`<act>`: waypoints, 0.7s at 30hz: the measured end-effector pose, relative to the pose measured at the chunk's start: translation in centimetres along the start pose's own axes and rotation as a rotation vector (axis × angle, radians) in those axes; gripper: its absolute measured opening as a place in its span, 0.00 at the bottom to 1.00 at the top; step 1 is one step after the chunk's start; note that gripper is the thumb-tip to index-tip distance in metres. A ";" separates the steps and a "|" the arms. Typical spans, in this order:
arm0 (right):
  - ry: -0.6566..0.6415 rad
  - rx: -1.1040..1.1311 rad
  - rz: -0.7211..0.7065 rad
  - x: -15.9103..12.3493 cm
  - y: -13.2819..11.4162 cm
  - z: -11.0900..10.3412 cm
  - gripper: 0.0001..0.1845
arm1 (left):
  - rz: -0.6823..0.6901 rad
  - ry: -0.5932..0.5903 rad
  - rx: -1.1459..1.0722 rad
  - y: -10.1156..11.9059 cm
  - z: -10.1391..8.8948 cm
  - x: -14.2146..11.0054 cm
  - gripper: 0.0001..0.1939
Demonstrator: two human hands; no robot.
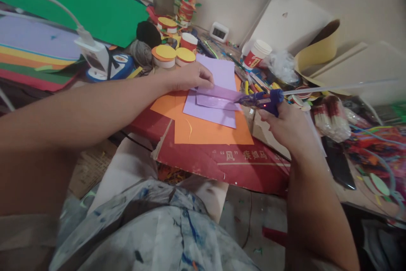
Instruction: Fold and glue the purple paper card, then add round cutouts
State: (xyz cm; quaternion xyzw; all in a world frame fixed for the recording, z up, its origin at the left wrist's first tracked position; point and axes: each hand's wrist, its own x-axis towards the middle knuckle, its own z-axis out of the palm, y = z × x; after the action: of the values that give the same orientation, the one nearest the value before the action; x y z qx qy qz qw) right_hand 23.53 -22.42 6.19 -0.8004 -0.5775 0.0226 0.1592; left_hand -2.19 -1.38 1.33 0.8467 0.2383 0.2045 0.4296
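My left hand (194, 77) pinches the left end of a purple strip (223, 92), whose front part is folded or doubled over. In my right hand (287, 126) is a blue hot glue gun (269, 101), gripped by its handle. Its nozzle points left and meets the right end of the strip; whether glue is coming out I cannot tell. A long clear glue stick (336, 86) sticks out of the gun's back. Under the strip lies a purple sheet (215, 116), on top of orange sheets (212, 135).
A red board (196, 161) lies beneath the sheets at the table edge. Behind stand yellow-topped paper rounds (185, 54) and a paper cup (256, 54). A power strip (119, 66) and green sheet (85, 2) are left. A phone (338, 163) and tangled craft strips (377, 152) lie right.
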 end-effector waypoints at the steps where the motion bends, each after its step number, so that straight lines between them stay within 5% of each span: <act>1: 0.018 -0.008 0.000 0.2 0.1 0.3 0.12 | 0.002 0.003 -0.001 0.0 0.0 0.0 0.10; 12: 0.005 0.137 -0.095 -1.3 1.0 -0.2 0.15 | 0.014 -0.016 -0.015 0.0 -0.1 0.0 0.10; 18: -0.015 0.348 -0.014 -3.1 1.8 0.0 0.18 | -0.018 -0.011 -0.093 0.4 0.3 -0.5 0.27; 21: 0.011 0.349 -0.085 -4.3 2.6 0.1 0.19 | 0.015 0.012 -0.001 -0.2 0.2 -0.2 0.20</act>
State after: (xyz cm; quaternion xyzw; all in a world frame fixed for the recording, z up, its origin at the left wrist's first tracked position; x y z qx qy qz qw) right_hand 24.53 -27.13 4.76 -0.7356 -0.5973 0.1111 0.2996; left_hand -2.22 -1.53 1.02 0.8469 0.2345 0.2129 0.4272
